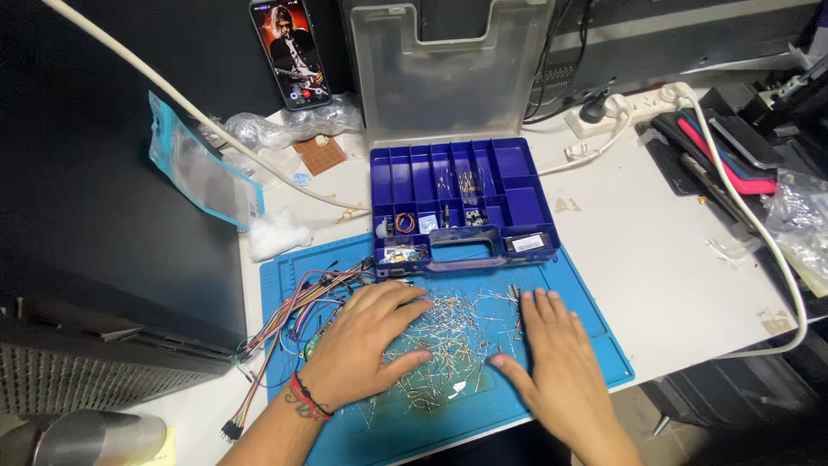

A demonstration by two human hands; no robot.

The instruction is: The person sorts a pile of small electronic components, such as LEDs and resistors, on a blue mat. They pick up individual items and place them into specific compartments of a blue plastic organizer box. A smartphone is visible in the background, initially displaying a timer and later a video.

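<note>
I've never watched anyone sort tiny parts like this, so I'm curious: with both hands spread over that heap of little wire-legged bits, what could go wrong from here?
1. The loose parts reach toward the front edge of the blue mat; a sweep by the left hand or right hand might push some off.
2. The jumper wires lie beside the left hand and could snag parts.
3. The open organizer sits just behind; flicked parts may land in the wrong compartment.

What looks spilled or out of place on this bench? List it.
A loose heap of small wire-legged components lies scattered on the blue mat, outside the open blue organizer box. The left hand and right hand rest flat on it. Jumper wires sprawl tangled off the mat's left edge.
</note>
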